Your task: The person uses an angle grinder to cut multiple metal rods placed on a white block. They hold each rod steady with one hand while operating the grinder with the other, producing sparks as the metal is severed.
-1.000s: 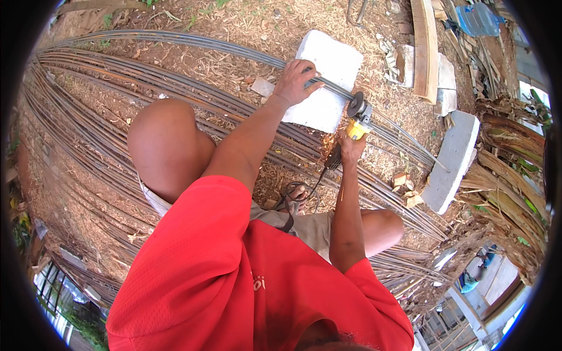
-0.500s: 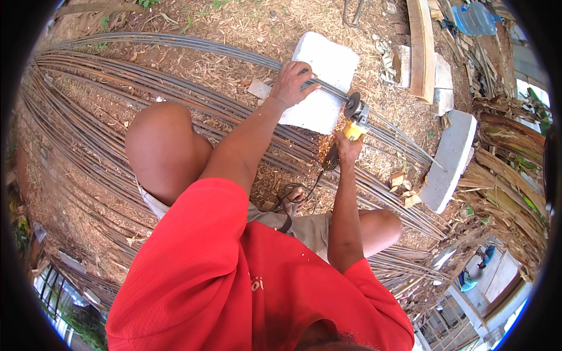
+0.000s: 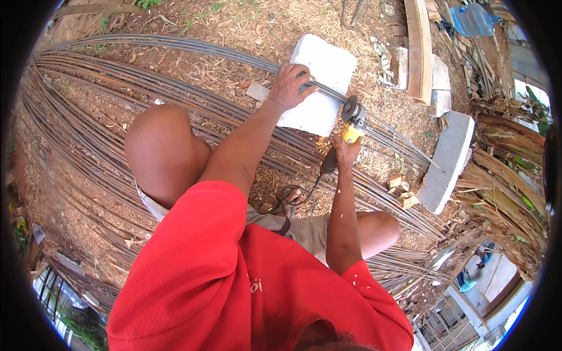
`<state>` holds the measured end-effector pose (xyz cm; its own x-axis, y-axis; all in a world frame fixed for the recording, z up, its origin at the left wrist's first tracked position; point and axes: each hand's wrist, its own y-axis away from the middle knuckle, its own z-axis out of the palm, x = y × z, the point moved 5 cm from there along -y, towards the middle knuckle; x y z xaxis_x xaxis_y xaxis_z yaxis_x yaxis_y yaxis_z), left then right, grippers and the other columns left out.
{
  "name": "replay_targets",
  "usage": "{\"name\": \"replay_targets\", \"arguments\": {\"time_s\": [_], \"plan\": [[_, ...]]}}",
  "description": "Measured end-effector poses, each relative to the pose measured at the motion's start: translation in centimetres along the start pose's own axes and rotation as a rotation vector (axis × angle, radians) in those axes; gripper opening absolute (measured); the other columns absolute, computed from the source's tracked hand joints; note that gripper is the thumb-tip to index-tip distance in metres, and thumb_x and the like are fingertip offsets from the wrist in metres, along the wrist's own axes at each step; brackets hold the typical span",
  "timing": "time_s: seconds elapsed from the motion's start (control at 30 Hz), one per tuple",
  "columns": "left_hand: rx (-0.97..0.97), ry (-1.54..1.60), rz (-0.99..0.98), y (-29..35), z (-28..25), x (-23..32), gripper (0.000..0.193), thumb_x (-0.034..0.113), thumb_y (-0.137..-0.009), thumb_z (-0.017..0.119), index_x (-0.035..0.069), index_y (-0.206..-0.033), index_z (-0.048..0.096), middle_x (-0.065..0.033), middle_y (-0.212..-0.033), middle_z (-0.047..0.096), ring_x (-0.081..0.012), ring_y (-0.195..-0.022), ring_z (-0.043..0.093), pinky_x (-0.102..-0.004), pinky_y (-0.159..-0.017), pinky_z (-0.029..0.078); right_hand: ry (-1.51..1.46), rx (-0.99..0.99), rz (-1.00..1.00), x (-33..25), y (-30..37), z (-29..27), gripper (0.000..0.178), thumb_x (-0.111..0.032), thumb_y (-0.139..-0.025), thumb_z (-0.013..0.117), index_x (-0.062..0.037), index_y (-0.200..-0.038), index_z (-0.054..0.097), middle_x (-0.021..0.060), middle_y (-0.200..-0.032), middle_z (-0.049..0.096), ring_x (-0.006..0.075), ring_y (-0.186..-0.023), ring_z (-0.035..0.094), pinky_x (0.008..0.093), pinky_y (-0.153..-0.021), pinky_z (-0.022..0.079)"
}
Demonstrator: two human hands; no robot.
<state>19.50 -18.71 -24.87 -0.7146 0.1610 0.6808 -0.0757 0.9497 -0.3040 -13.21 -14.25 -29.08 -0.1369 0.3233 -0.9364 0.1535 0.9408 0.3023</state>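
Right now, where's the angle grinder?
Head view, right of centre: the angle grinder is in the right hand, its disc at the steel bars, just beyond the white block's right edge.

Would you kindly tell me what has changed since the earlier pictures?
Bright flecks now show over the right sleeve; the whole scene sits slightly further left in view. Nothing was taken or let go. The left hand still holds the bars on the block, the right hand the grinder, its disc at the bars.
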Motion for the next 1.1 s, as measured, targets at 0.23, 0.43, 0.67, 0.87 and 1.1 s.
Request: {"name": "replay_targets", "arguments": {"time_s": [0.23,0.43,0.67,0.87,1.1], "plan": [[0.005,-0.005,0.000,0.1,-0.1,0.1,0.036,0.046,-0.102,0.080,0.013,-0.117,0.079,-0.0042,-0.129,0.062,-0.0276,-0.132,0.057,-0.0488,-0.122,0.042,0.186,0.004,0.054,-2.1,0.3,0.4,0.050,-0.002,-0.084,0.083,0.0002,-0.129,0.063,0.0050,-0.096,0.069,0.0148,-0.077,0.064,0.0317,-0.068,0.055],[0.001,0.009,-0.004,0.0,-0.1,0.1,0.035,0.045,-0.102,0.081,0.013,-0.116,0.078,-0.0043,-0.128,0.062,-0.0275,-0.131,0.057,-0.0491,-0.121,0.043,0.086,0.005,0.042,-1.5,0.3,0.2,0.048,0.000,-0.081,0.083,0.0000,-0.125,0.062,0.0046,-0.095,0.068,0.0146,-0.075,0.063,0.0313,-0.066,0.054],[-0.032,0.025,-0.034,0.0,-0.2,0.2,0.035,0.044,-0.102,0.081,0.013,-0.118,0.079,-0.0041,-0.128,0.063,-0.0276,-0.131,0.057,-0.0489,-0.121,0.043,0.037,0.038,0.079,-1.9,0.8,0.7,0.051,0.007,-0.082,0.082,-0.0006,-0.128,0.061,0.0049,-0.097,0.068,0.0154,-0.074,0.065,0.0300,-0.063,0.054],[-0.006,-0.011,-0.010,0.0,0.0,0.1,0.036,0.044,-0.101,0.083,0.013,-0.119,0.080,-0.0041,-0.127,0.063,-0.0278,-0.130,0.058,-0.0488,-0.120,0.043,0.126,0.015,0.048,-1.9,0.4,0.5,0.051,0.006,-0.084,0.082,0.0008,-0.130,0.061,0.0068,-0.103,0.072,0.0170,-0.084,0.069,0.0311,-0.071,0.059],[0.028,-0.001,0.015,-0.1,-0.1,0.0,0.041,0.049,-0.101,0.081,0.010,-0.112,0.080,-0.0046,-0.126,0.063,-0.0286,-0.129,0.058,-0.0474,-0.119,0.043,-0.349,0.013,0.165,-0.9,-1.1,0.6,0.051,0.006,-0.084,0.086,0.0012,-0.129,0.062,0.0061,-0.104,0.072,0.0177,-0.086,0.070,0.0311,-0.073,0.059]]}}
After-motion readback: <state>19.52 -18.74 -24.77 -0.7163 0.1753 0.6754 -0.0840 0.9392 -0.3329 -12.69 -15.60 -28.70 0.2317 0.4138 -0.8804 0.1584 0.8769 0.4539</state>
